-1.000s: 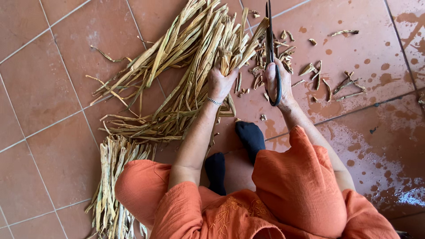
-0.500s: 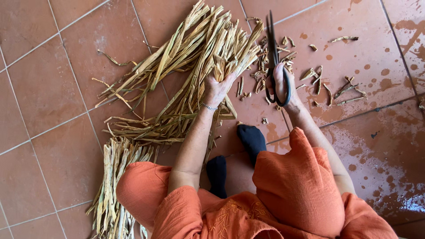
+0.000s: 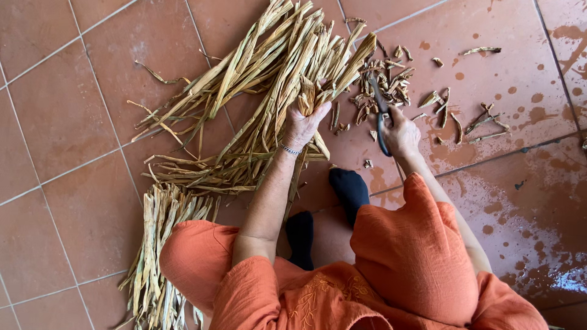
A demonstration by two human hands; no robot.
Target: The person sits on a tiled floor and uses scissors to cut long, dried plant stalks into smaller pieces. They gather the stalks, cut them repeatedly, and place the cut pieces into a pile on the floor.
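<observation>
Left hand (image 3: pixel 301 125) fingers clench the cut ends of a bundle of dry tan reed strips (image 3: pixel 257 116) lying far-left on the terracotta tiled floor (image 3: pixel 67 122), while right hand (image 3: pixel 400 134) fingers wrap dark-handled scissors (image 3: pixel 379 110).

Dry fibrous leaf strips (image 3: pixel 257 116), glossy wet-stained tile floor (image 3: pixel 73 122)

You get bright, even daylight here — soft, with no clear single source. Shadows are faint and short: a thin one lies under the leaves (image 3: pixel 257 104) at upper centre, and a darker pocket sits between the knees at lower centre. At lower right the wet tiles (image 3: pixel 550 269) throw back a pale glare — the only hot spot. Focus is sharp across most of the frame. Tile joints bow slightly toward the edges, a mild wide-lens bend.
</observation>
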